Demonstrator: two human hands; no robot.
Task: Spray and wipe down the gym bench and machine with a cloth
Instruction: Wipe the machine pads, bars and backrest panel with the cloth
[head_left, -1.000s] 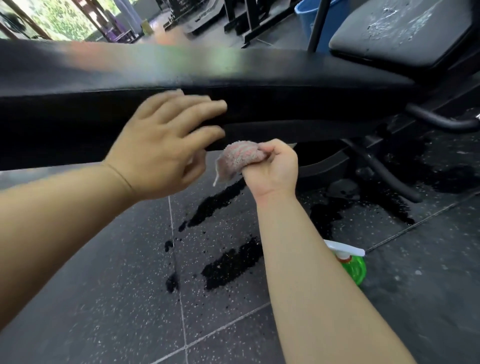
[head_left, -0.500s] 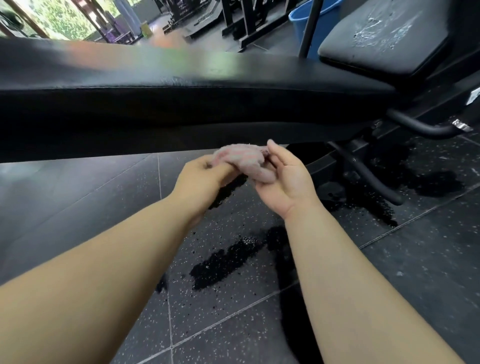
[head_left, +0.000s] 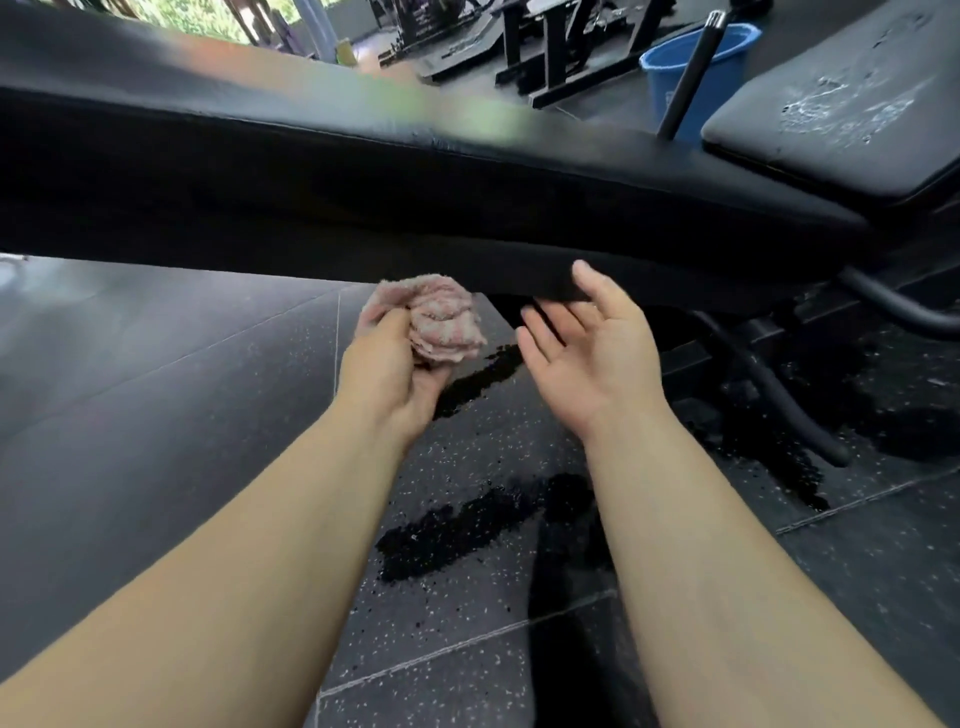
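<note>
the bunched pink cloth (head_left: 436, 322) sits just below the bench (head_left: 363, 171) pad's front edge, gripped in the left hand (head_left: 389, 364). the right hand (head_left: 587, 358) is beside it, fingers spread, holding nothing. under the bench the speckled dark floor (head_left: 156, 415) shows wet patches (head_left: 467, 525); beyond the bench stands a blue bucket (head_left: 696, 67). half a second ago both hands held the cloth.

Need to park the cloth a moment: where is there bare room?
The long bench pad is bare along its top. So is the floor left of the left hand. Wet patches crowd the middle, frame tubes the right.
</note>
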